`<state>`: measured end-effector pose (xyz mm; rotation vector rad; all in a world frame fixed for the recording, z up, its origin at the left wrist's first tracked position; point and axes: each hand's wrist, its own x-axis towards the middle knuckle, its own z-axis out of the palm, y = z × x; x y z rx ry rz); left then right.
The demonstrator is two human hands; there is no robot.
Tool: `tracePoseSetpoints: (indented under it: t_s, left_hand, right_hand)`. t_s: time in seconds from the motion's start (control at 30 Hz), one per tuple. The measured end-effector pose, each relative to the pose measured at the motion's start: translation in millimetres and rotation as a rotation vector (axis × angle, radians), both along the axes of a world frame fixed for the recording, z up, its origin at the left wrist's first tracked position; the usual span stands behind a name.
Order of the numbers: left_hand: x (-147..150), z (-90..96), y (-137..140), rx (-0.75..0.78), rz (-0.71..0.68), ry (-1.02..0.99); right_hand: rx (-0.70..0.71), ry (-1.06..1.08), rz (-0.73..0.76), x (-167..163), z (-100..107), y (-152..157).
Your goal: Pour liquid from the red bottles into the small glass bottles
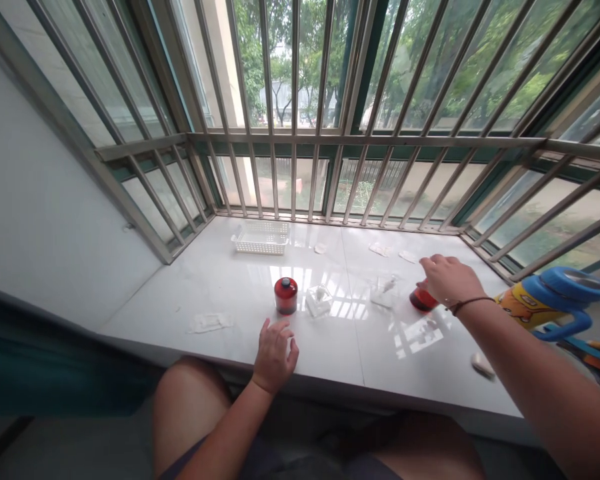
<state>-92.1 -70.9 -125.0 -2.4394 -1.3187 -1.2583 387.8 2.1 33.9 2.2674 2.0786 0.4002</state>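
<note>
A squat red bottle (pixel 286 299) with a dark cap stands upright on the white tiled sill, just beyond my left hand (pixel 275 353). That hand rests near the sill's front edge, empty, its fingers loosely apart. To the right, my right hand (pixel 450 280) reaches over a second red bottle (pixel 422 300); its fingers close around the upper part and hide the top. Between the bottles lie a clear square plastic piece (pixel 320 301) and a clear plastic packet (pixel 384 293), their contents too small to make out.
A white perforated basket (pixel 261 240) sits at the back left. Crumpled white scraps (pixel 380 249) and a flat wrapper (pixel 211 323) lie on the sill (pixel 325 360). A blue-and-yellow flask (pixel 540 300) stands right, beyond my forearm. Metal bars (pixel 294 173) bound the back.
</note>
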Motion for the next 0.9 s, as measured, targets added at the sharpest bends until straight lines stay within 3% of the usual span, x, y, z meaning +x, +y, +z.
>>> tracePoseSetpoints:
  t_s: [0.1, 0.2, 0.3, 0.4, 0.47, 0.63, 0.7, 0.8, 0.9]
  left_hand:
    - [0, -0.9, 0, -0.015, -0.006, -0.001]
    - [0, -1.5, 0, -0.032, -0.011, -0.012]
    - [0, -1.8, 1, -0.035, -0.009, -0.017]
    - [0, -1.3, 1, -0.028, 0.001, -0.001]
    - [0, -0.5, 0, -0.023, 0.003, 0.013]
    - [0, 1.5, 0, 0.002, -0.004, 0.016]
    - [0, 1.3, 0, 0.009, -0.009, 0.008]
    - [0, 0.4, 1, 0.017, -0.011, -0.001]
    - [1, 0.3, 1, 0.026, -0.004, 0.001]
  right_hand:
    - [0.12, 0.187, 0.19, -44, -5, -1]
    - [-0.007, 0.606, 0.447, -104, -33, 2]
    - [-0.081, 1.008, 0.442, -163, -79, 10]
    - [-0.051, 1.091, 0.432, -210, -119, 14]
    - [-0.014, 1.129, 0.428, -233, -134, 9]
    - [-0.093, 1.155, 0.549, -244, -136, -25]
    - [-0.078, 1.131, 0.495, -235, -132, -38]
    - [0.058, 1.086, 0.318, -223, -130, -53]
    - [0.078, 1.067, 0.302, -218, -131, -69]
